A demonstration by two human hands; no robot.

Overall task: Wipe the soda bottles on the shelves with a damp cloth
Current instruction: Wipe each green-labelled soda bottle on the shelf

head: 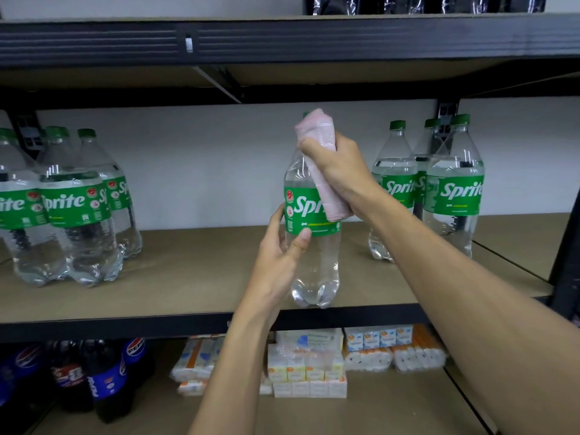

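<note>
A clear Sprite bottle (314,262) with a green label is held up in front of the middle shelf (188,271). My left hand (281,255) grips its body from the left, thumb on the lower edge of the label. My right hand (337,171) holds a pale pink cloth (317,133) wrapped over the bottle's neck and cap; the cloth hangs down over the right part of the label. The cap is almost fully hidden by the cloth.
Three Sprite bottles (72,208) stand on the shelf at the left, and three more Sprite bottles (452,189) at the right. Pepsi bottles (103,378) and tissue packs (307,372) fill the lower shelf. A dark upper shelf beam (282,39) runs overhead.
</note>
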